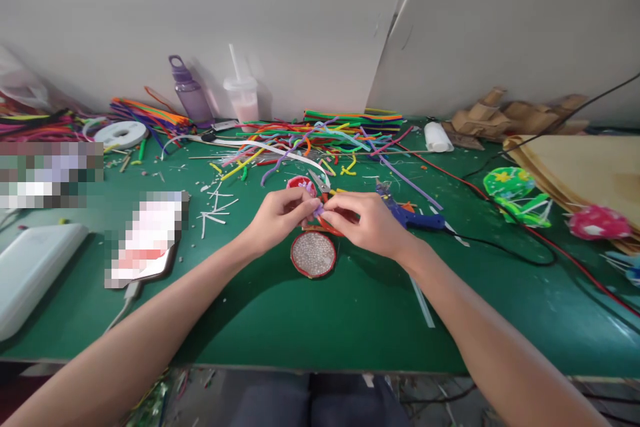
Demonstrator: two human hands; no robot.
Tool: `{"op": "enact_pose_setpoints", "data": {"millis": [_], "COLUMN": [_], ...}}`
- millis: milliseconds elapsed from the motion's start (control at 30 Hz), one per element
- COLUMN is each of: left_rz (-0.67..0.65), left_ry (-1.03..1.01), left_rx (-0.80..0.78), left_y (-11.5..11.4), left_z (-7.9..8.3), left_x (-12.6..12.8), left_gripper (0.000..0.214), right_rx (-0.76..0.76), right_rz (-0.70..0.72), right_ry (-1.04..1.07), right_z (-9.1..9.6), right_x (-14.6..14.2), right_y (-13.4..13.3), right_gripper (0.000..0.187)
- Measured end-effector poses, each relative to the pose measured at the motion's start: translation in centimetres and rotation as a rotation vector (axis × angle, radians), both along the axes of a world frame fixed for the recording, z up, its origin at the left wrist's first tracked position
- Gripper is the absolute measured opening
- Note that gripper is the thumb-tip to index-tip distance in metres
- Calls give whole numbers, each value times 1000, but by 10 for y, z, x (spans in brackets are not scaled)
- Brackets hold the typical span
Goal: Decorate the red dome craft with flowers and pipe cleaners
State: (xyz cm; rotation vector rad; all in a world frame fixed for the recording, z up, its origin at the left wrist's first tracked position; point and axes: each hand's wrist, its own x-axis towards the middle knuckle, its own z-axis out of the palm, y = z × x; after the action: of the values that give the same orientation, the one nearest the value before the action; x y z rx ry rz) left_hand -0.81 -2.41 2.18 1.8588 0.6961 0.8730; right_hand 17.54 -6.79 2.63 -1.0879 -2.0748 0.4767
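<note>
Close together over the middle of the green table (240, 330), my left hand (283, 215) and my right hand (373, 223) both pinch a small purple piece of pipe cleaner (319, 209). Its ends are partly hidden by my fingertips. Just below my hands lies a round disc of pale beads (313, 255) with a red rim. Behind the fingers are a red-edged piece with purple bits (301, 184) and scissors (320, 181), both partly covered. Beside my right hand rests a blue glue gun (424, 219), its black cable running right.
Loose pipe cleaners (300, 137) are heaped at the back. A purple bottle (193, 97) and a lidded cup (243, 103) stand by the wall. Leftward lie a phone (150, 240) and a white power bank (40, 280). Green fuzzy pieces (515, 193) and a red cable (565, 253) are rightward.
</note>
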Motion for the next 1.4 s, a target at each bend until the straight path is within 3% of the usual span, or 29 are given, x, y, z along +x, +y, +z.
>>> {"op": "enact_pose_setpoints", "data": {"millis": [133,333,567,667,800,1067,1400], "left_rz": [88,170,196,196,189,272,203], "left_ry": [21,-4,44,53,58,-6,-2], "left_rx": [80,135,227,237,220,109,54], "left_y": [0,-6,-9,-9,-10,-6,-8], "left_z": [-4,-10,-10,-10,-11,-13,-9], "left_x": [2,7,8,8,8,7,8], "left_gripper": [32,31,30,29,29,30,29], "right_rx": [277,503,443,489,571,380,450], "right_rz": [-54,-171,-176,-163,-145,-166,-246], "right_ry": [-250,-499,-407,-427,-489,-288,-305], "right_z": [-9,-14,-15,-15,-14,-14,-18], "right_x": [-1,-9,-11,-10,-9,-4,-8], "right_y": [1,1,-1,-1,0,4,4], "right_gripper": [25,33,30,31,32,20,26]}}
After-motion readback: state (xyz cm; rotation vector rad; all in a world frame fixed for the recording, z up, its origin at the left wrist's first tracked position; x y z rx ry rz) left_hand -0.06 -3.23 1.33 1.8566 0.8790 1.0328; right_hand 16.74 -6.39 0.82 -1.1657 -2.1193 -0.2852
